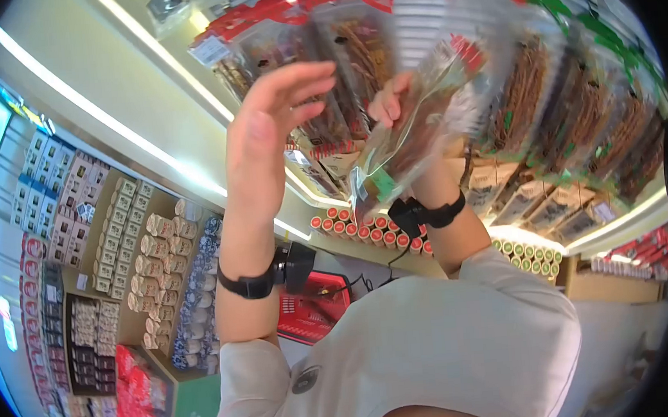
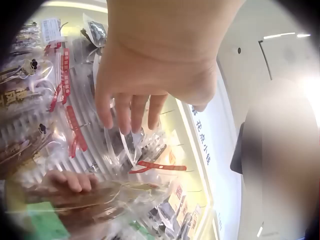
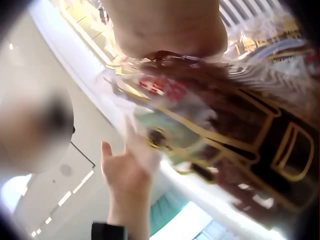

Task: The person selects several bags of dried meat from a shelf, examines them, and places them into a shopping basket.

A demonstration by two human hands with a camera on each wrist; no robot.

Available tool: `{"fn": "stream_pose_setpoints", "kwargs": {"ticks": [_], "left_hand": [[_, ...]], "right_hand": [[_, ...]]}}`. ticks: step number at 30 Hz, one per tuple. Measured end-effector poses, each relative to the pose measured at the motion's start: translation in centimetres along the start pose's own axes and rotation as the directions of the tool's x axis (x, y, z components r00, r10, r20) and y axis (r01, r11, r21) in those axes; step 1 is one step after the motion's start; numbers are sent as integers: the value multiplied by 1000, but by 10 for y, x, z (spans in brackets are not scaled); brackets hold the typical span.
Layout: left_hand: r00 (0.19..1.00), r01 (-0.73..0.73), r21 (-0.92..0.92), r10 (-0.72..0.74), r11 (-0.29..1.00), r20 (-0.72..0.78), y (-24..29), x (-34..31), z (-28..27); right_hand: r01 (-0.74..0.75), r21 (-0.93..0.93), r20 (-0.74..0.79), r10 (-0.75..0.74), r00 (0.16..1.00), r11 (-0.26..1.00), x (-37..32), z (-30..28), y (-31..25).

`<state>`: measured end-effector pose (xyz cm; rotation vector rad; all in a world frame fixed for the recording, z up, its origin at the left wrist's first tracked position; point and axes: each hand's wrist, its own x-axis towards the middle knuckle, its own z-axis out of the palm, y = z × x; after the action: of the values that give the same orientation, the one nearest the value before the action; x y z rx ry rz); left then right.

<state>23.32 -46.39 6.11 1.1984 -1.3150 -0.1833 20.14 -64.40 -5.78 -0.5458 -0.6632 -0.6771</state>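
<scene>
My right hand grips a clear plastic bag of dark brown dried food, fingers bent over its edge. The bag hangs tilted before the rack, with a green patch near its lower end. Close up in the right wrist view, the bag shows gold lines, black print and red lettering; it hides most of the right hand's fingers. My left hand is raised to the left of the bag, holding nothing. In the left wrist view the left hand's fingers are extended and slightly spread, apart from the bag.
Bags with red headers hang behind the left hand, and bags of brown sticks hang at the right. Red-lidded tubs line a lower shelf. A red basket is below the left wrist. Boxed goods fill shelves at left.
</scene>
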Motion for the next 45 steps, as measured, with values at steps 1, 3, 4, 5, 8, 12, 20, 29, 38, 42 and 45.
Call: {"fn": "stream_pose_setpoints", "kwargs": {"ticks": [1, 3, 4, 5, 8, 12, 20, 29, 38, 42, 45], "left_hand": [[991, 135, 158, -131, 978, -38, 0, -19, 7], [908, 406, 336, -416, 850, -46, -20, -60, 18], [841, 529, 164, -540, 833, 33, -28, -78, 22], [757, 646, 5, -642, 763, 124, -33, -96, 24], [659, 744, -100, -700, 661, 275, -35, -133, 22], [717, 694, -222, -683, 685, 139, -10, -143, 38], [719, 687, -189, -693, 701, 42, 36, -196, 27], [751, 606, -290, -653, 740, -98, 85, -280, -11], [771, 513, -406, -614, 756, -171, 117, -332, -33], [777, 509, -393, -605, 766, -173, 119, -357, -51], [746, 500, -378, -610, 779, -269, 130, -370, -69]], "right_hand": [[-101, 287, 228, 35, 973, 952, 3, 0, 3], [-288, 576, 321, 112, 940, 765, -5, 20, 3], [-293, 593, 316, 118, 941, 750, -13, 32, 1], [-273, 593, 303, 104, 947, 757, -19, 39, -2], [-399, 569, 401, 181, 898, 719, -28, 52, 5], [-518, 486, 568, 196, 799, 704, -31, 66, 19], [-542, 644, 549, 167, 819, 540, -59, 109, 64], [-563, 623, 535, 229, 813, 544, -102, 176, 128], [-633, 574, 567, 307, 765, 519, -134, 207, 176], [-606, 307, 483, 428, 764, 734, -143, 216, 177], [-554, -114, 131, 565, 814, 825, -148, 236, 161]]}}
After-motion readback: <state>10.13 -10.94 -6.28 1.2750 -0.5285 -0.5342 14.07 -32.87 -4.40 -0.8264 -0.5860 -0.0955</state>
